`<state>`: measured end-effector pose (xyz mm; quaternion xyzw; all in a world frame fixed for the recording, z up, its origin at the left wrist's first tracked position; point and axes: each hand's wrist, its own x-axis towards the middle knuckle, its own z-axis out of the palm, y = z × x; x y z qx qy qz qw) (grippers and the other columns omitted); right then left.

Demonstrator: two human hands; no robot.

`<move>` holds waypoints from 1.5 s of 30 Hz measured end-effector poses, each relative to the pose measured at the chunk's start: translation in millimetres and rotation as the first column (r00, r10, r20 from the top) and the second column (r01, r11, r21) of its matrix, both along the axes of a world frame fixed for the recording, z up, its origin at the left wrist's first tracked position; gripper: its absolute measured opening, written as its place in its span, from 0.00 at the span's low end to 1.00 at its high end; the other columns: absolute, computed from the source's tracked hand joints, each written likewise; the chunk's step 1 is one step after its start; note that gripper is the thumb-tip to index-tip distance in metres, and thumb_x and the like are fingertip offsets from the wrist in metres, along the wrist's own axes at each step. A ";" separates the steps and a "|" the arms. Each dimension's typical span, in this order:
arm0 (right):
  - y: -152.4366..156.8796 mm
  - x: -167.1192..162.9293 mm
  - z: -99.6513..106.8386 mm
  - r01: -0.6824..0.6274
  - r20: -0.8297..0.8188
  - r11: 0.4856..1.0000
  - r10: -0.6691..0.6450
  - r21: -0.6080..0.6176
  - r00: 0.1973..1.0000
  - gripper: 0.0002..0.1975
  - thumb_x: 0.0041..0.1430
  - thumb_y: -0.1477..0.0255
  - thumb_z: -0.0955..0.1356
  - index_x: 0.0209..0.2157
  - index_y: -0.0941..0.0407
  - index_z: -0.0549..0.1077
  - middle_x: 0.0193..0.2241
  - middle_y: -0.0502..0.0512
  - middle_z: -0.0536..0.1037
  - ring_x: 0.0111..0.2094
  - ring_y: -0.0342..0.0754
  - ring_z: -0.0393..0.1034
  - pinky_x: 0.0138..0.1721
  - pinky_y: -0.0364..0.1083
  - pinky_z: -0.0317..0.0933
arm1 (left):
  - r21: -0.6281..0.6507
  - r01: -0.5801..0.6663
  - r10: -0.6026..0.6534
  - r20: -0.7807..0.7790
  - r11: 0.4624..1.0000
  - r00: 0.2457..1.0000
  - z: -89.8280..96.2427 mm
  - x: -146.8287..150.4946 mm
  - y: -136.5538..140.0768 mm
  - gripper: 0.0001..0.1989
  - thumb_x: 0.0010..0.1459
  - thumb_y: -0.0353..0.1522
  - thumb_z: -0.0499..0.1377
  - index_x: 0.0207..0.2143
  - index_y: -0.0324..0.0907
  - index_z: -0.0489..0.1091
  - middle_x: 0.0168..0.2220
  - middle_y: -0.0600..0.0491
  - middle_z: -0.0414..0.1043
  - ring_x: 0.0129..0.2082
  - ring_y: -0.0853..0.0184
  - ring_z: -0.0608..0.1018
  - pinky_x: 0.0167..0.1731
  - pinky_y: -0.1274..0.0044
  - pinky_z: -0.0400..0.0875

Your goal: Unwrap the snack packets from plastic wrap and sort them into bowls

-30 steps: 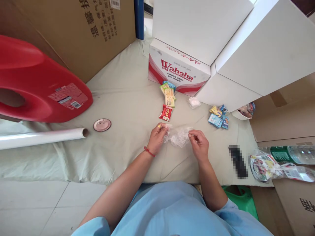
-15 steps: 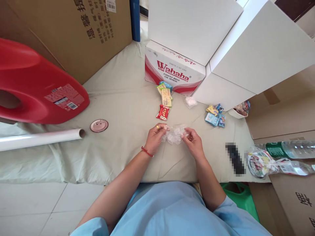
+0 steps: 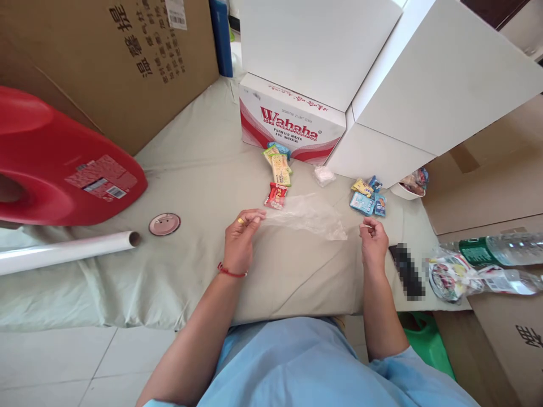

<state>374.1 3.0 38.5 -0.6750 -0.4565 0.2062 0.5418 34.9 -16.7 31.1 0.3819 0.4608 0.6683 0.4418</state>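
A thin clear plastic bag hangs spread out over the cloth, its left end pinched between the thumb and fingers of my left hand. My right hand is at the right, apart from the bag's free end. Its fingers are curled against the thumb; whether they hold anything small is hidden. Just beyond the left hand lies a red snack packet, with yellow-green packets behind it. Blue and yellow packets sit beyond my right hand. A small crumpled white wrapped item rests near the boxes.
A Wahaha carton and white boxes stand at the back. To the left are a red jug, a film roll and a round pink disc. On the right, a pixelated dark object lies near plastic bottles.
The bag was bunched between both hands; now it is stretched out. My hands have moved apart, and the right one is off the bag. The view has shifted slightly.
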 end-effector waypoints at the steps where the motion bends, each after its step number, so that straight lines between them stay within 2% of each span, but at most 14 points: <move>1: -6.5 -6.2 3.6 -0.041 0.068 0.998 0.038 0.047 0.997 0.20 0.56 0.61 0.73 0.48 0.56 0.76 0.43 0.56 0.78 0.33 0.43 0.67 0.36 0.45 0.66 | 0.034 0.041 -0.036 -0.115 0.999 0.993 3.4 -0.2 -7.3 0.10 0.62 0.42 0.63 0.33 0.46 0.78 0.43 0.49 0.79 0.50 0.60 0.78 0.54 0.67 0.70; 3: -19.4 -26.0 13.3 -0.265 0.211 0.961 0.244 0.080 0.947 0.23 0.61 0.64 0.72 0.56 0.52 0.73 0.53 0.60 0.75 0.33 0.43 0.68 0.37 0.46 0.68 | 0.091 0.180 -0.134 -0.374 0.980 0.918 10.1 0.5 -23.0 0.09 0.63 0.41 0.62 0.35 0.48 0.79 0.43 0.49 0.81 0.51 0.58 0.78 0.58 0.63 0.67; 6: -28.6 -60.2 23.6 -0.642 0.408 0.765 0.605 -0.058 0.684 0.27 0.63 0.69 0.71 0.63 0.47 0.69 0.69 0.64 0.62 0.33 0.43 0.69 0.38 0.48 0.71 | 0.056 0.472 -0.318 -0.669 0.880 0.672 16.5 3.5 -44.4 0.08 0.63 0.39 0.62 0.39 0.50 0.81 0.42 0.49 0.83 0.48 0.57 0.80 0.58 0.61 0.66; 9: -24.4 -79.5 19.4 -0.758 0.496 0.608 0.747 -0.238 0.443 0.16 0.67 0.74 0.66 0.54 0.49 0.77 0.70 0.61 0.62 0.37 0.44 0.72 0.41 0.49 0.72 | -0.134 0.641 -0.508 -0.737 0.756 0.445 16.4 5.9 -57.1 0.17 0.65 0.43 0.60 0.51 0.50 0.79 0.51 0.46 0.82 0.48 0.56 0.83 0.55 0.62 0.70; 11: -20.6 -82.0 11.4 -0.773 0.515 0.565 0.772 -0.289 0.372 0.14 0.67 0.77 0.64 0.45 0.51 0.80 0.63 0.60 0.72 0.42 0.47 0.74 0.44 0.49 0.72 | -0.233 0.615 -0.567 -0.705 0.753 0.427 14.0 6.2 -58.8 0.22 0.70 0.46 0.52 0.58 0.50 0.76 0.58 0.46 0.78 0.56 0.55 0.80 0.56 0.63 0.72; 15: -27.1 -76.7 -1.2 -0.800 0.543 0.553 0.757 -0.233 0.364 0.14 0.68 0.78 0.62 0.40 0.52 0.79 0.45 0.58 0.82 0.46 0.50 0.75 0.46 0.50 0.72 | -0.333 0.400 -0.507 -0.702 0.854 0.500 6.7 4.3 -47.4 0.28 0.74 0.44 0.41 0.63 0.46 0.71 0.66 0.47 0.71 0.67 0.57 0.72 0.63 0.64 0.69; 19: -58.0 -60.0 4.4 -0.787 0.513 0.565 0.766 -0.248 0.388 0.14 0.69 0.76 0.62 0.41 0.51 0.79 0.44 0.59 0.81 0.44 0.50 0.76 0.44 0.50 0.73 | -0.412 0.160 -0.442 -0.827 0.897 0.347 -1.2 -2.1 -30.4 0.26 0.71 0.40 0.48 0.66 0.46 0.68 0.68 0.45 0.68 0.60 0.52 0.77 0.54 0.63 0.76; 25: -98.8 -9.0 63.9 -0.812 0.110 0.192 0.981 -0.551 0.158 0.10 0.71 0.68 0.67 0.48 0.51 0.80 0.41 0.55 0.83 0.40 0.47 0.78 0.41 0.45 0.72 | -0.472 0.155 -0.487 -0.870 0.868 0.075 -1.3 -17.6 -29.2 0.33 0.63 0.47 0.60 0.68 0.49 0.66 0.73 0.49 0.59 0.58 0.48 0.76 0.50 0.62 0.76; 27: -94.2 -6.9 83.5 -0.814 0.139 0.285 0.958 -0.506 0.249 0.11 0.72 0.68 0.66 0.48 0.51 0.80 0.38 0.54 0.83 0.38 0.47 0.78 0.40 0.46 0.71 | -0.486 0.189 -0.497 -0.868 0.853 0.009 0.4 -21.5 -32.0 0.41 0.58 0.49 0.65 0.70 0.47 0.61 0.75 0.48 0.55 0.59 0.46 0.73 0.54 0.61 0.74; 30: -69.7 -27.7 90.9 -0.711 0.386 0.623 0.775 -0.326 0.501 0.11 0.72 0.68 0.65 0.46 0.50 0.80 0.37 0.55 0.82 0.39 0.50 0.76 0.42 0.50 0.72 | -0.507 0.228 -0.508 -0.860 0.831 -0.060 2.8 -25.7 -33.8 0.48 0.54 0.50 0.68 0.72 0.45 0.58 0.76 0.46 0.50 0.58 0.45 0.72 0.55 0.61 0.71; 32: -50.4 -46.5 80.3 -0.651 0.523 0.712 0.672 -0.263 0.524 0.12 0.71 0.69 0.66 0.48 0.49 0.81 0.44 0.58 0.82 0.44 0.53 0.75 0.46 0.54 0.72 | -0.536 0.234 -0.526 -0.844 0.811 -0.109 4.4 -29.3 -34.0 0.51 0.53 0.51 0.68 0.73 0.45 0.56 0.77 0.45 0.48 0.58 0.44 0.71 0.54 0.60 0.71; 37: -38.1 -44.7 37.5 -0.657 0.514 0.573 0.798 -0.490 0.313 0.25 0.59 0.72 0.73 0.59 0.46 0.77 0.69 0.57 0.67 0.52 0.56 0.76 0.46 0.53 0.75 | -0.573 0.160 -0.549 -0.819 0.804 -0.168 5.9 -50.5 -36.9 0.54 0.50 0.52 0.69 0.74 0.48 0.54 0.78 0.44 0.43 0.62 0.40 0.67 0.53 0.57 0.68; 41: -53.8 -10.5 33.9 -0.657 0.373 0.453 0.888 -0.603 0.270 0.29 0.57 0.70 0.76 0.62 0.48 0.75 0.70 0.61 0.64 0.50 0.56 0.79 0.46 0.52 0.75 | -0.545 0.164 -0.530 -0.838 0.822 -0.130 3.2 -66.7 -38.9 0.54 0.48 0.51 0.70 0.74 0.49 0.54 0.78 0.43 0.41 0.65 0.39 0.65 0.55 0.56 0.65; 45: -48.9 -33.3 47.6 -0.797 0.274 0.359 0.928 -0.486 0.252 0.20 0.71 0.67 0.67 0.61 0.48 0.74 0.60 0.59 0.76 0.47 0.50 0.78 0.46 0.51 0.75 | -0.554 0.186 -0.541 -0.833 0.812 -0.117 1.6 -71.4 -29.6 0.53 0.50 0.49 0.69 0.74 0.47 0.53 0.78 0.43 0.39 0.65 0.39 0.65 0.55 0.56 0.66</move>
